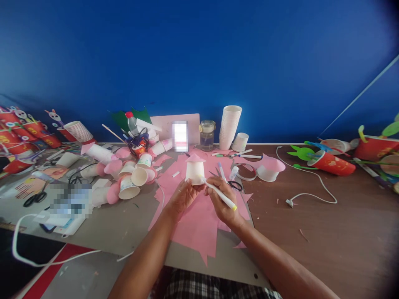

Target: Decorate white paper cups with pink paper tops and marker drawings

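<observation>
Small white paper cup with a pink paper cone lid [195,170]: sitting at the centre of the frame, raised a little above the worktop, upright with its wider end down.

Left hand [183,195]: its fingers are closing around the cup's lower edge from beneath, grasping it.

Right hand [222,199]: its fingers are pinching a white marker pen with a yellow end [218,193], whose tip is touching the cup's lower right side while its yellow end is pointing toward the lower right of the frame.

Sheet of cut pink paper [196,224]: lying flat under both hands, spreading toward the bottom centre.

Grey-brown worktop [327,232]: carrying everything listed.

Heap of white paper cups with pink trimmings [131,178]: lying tumbled at centre left.

Black-handled scissors [35,198]: resting at the far left.

Tall stack of white paper cups [230,126]: standing at upper centre against the blue wall [199,58], a glass jar [207,135] just beside it on the left.

White cable [311,178]: curling across the right of centre.

Red paper cup with green cut-outs [331,162]: lying tipped at the right.
</observation>
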Available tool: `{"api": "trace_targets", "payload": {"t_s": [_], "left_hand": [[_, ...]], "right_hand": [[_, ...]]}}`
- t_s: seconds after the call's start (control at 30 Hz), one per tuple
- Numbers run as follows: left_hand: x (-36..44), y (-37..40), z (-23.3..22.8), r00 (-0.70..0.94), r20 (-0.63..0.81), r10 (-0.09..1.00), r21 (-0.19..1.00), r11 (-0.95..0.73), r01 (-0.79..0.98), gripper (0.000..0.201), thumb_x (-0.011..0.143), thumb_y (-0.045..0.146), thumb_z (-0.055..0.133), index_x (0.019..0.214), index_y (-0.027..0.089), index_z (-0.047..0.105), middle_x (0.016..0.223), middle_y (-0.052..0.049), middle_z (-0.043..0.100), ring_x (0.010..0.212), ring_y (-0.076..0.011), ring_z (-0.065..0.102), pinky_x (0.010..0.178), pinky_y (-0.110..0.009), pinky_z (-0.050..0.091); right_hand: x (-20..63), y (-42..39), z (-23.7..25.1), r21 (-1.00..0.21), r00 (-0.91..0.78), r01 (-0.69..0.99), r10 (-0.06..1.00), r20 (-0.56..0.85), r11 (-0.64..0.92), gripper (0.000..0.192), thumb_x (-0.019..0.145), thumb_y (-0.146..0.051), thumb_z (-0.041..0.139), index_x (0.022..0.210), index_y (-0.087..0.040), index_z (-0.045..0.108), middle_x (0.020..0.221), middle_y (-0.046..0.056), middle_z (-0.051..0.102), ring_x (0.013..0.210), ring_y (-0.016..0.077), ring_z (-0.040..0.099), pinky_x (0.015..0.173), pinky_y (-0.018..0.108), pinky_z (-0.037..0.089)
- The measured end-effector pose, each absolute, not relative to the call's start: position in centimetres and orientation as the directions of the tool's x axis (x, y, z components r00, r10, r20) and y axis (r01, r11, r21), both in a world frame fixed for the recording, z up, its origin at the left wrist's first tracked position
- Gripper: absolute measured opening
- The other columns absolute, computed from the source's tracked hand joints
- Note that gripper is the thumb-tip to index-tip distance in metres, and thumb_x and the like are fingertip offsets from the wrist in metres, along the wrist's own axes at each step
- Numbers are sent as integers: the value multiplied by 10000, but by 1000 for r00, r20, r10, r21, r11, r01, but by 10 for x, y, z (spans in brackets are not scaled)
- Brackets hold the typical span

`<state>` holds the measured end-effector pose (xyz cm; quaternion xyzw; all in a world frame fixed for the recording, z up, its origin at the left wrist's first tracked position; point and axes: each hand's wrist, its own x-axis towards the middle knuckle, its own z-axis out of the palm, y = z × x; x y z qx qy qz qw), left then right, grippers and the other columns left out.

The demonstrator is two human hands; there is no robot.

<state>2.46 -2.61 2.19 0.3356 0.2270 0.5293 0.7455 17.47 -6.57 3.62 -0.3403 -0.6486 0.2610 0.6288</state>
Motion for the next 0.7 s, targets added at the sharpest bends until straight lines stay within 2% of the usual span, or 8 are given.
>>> {"api": "trace_targets", "payload": {"t_s": [0.27,0.6,0.7], "left_hand": [[24,-25,19,345,28,938,741,212,-637,355,749,443,749,918,133,716,987,-88,722,931,-202,651,859,-317,494],[26,-29,26,321,1,947,744,214,-633,367,719,409,782,932,120,709,923,-83,713,884,-203,655,804,-315,489],[27,-29,26,334,18,943,744,211,-634,348,723,411,778,914,128,715,909,-76,714,866,-195,654,795,-317,491]], "right_hand": [[175,-66,38,-778,12,117,782,623,617,161,919,-237,504,1059,-224,581,886,57,637,873,198,641,748,363,535],[174,-67,42,-747,23,164,754,656,645,140,909,-217,511,1018,-227,598,949,65,644,822,180,642,700,337,537],[174,-67,43,-735,25,153,741,671,661,165,911,-197,504,1042,-232,598,926,55,650,840,181,642,739,343,534]]}}
